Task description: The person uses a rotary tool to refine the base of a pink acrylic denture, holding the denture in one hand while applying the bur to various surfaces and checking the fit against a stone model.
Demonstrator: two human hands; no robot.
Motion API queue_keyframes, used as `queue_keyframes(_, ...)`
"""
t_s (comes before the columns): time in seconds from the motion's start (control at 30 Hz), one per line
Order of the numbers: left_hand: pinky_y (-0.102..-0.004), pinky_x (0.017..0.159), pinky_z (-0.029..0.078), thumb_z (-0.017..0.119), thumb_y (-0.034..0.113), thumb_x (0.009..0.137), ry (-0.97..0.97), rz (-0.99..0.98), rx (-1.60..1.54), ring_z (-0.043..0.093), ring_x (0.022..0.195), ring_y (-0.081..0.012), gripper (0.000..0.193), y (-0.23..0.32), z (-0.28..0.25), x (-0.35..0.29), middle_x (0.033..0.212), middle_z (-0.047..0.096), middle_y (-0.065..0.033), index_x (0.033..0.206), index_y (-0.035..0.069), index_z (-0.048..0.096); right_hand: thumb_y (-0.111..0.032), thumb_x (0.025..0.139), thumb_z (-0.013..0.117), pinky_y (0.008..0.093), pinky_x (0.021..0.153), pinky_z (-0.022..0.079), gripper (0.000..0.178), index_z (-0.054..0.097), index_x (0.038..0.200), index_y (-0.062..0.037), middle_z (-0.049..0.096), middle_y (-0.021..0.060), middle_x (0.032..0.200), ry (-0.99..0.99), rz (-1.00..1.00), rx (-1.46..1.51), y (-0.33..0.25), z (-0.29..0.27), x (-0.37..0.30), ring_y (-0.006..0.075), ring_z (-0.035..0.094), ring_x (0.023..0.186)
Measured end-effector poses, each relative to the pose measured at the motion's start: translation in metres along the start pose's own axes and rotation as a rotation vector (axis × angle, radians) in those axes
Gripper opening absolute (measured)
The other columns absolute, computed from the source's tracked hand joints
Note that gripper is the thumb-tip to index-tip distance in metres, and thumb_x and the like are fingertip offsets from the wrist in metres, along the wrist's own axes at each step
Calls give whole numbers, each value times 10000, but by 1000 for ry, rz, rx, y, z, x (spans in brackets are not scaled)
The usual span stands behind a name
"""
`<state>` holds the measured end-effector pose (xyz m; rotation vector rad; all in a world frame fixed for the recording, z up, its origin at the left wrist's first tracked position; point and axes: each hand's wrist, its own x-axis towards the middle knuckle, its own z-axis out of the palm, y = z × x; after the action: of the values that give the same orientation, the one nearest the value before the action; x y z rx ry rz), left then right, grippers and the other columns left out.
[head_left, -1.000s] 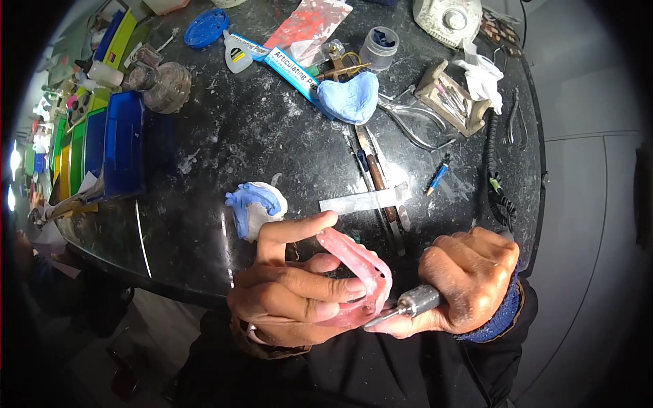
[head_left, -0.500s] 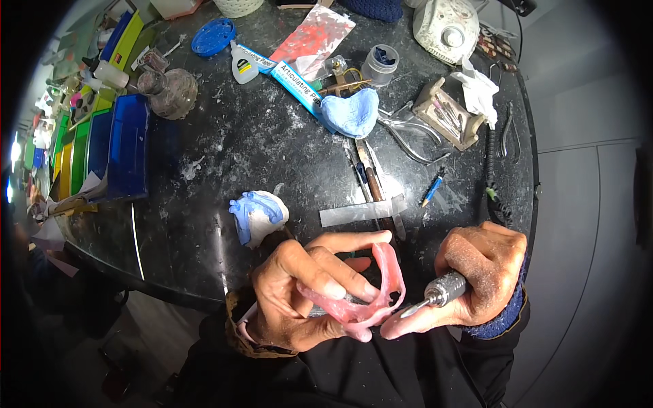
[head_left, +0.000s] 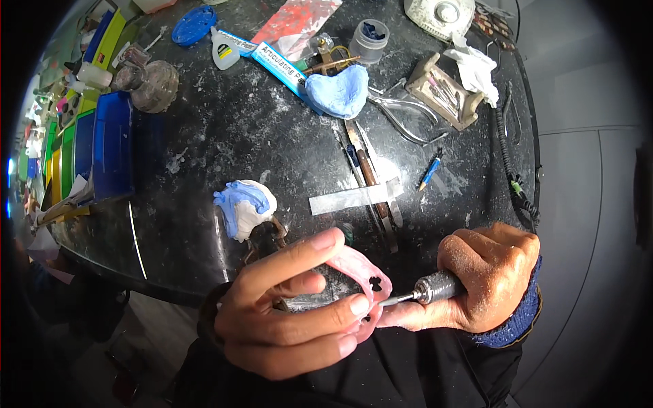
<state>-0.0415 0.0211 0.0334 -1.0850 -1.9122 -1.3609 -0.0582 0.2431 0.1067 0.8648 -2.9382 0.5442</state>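
Observation:
My left hand (head_left: 286, 330) is closed around a pink denture base (head_left: 357, 264), a thin curved piece with dark holes through it. My right hand (head_left: 486, 279) grips a dental handpiece (head_left: 439, 287), its thin metal bur pointing left. The bur's tip meets the pink piece, or lies just in front of it, near my left fingertips. Pale dust coats my right knuckles, and my right thumb reaches under the bur to the piece. A grey bar-like part (head_left: 316, 298) shows behind my left fingers. Past that hand stands a white plaster cast (head_left: 262, 216) with blue material on it.
Taped tools (head_left: 364, 166) and a blue pencil (head_left: 430, 173) lie on the black bench (head_left: 204, 143). Farther back are a light-blue moulded piece (head_left: 338, 92), pliers (head_left: 408, 112) and a bur holder (head_left: 445, 95). Blue bins (head_left: 112, 146) line the left; a cord (head_left: 507, 149) runs at right.
My left hand has turned the denture base and shifted its fingers over it. The handpiece has moved slightly left, bringing its bur to the piece. The bench view has shifted a little.

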Motion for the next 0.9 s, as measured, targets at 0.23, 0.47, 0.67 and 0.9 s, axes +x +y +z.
queue_keyframes(0.23,-235,1020,407,701,1,755,-165,64,167,487,1175,-284,309,3,-1,1,900,635,82,949,160,520,-687,501,740,283,344,261,669,419,485,-100,385,3,408,-34,-45,-60,3,1,-3,152,345,314)
queue_keyframes(0.47,-247,931,484,643,-13,783,-129,47,124,575,1047,-265,189,5,1,5,898,653,26,891,111,551,-710,497,721,269,353,245,684,408,483,-102,357,-14,404,-70,-70,-124,-2,-2,-2,128,312,321)
queue_keyframes(0.67,-235,817,568,564,-4,842,-47,116,163,660,934,-263,69,2,8,7,889,674,-34,835,62,582,-731,487,707,271,353,235,708,378,479,-104,342,-16,402,-43,-57,-158,-1,-2,-2,128,311,321)
queue_keyframes(0.9,-147,703,557,793,-54,619,248,166,208,650,951,-201,284,-3,28,6,790,675,18,749,83,581,-724,500,713,266,357,234,705,368,488,-110,348,-13,408,21,-62,-103,4,-2,-1,129,316,321)
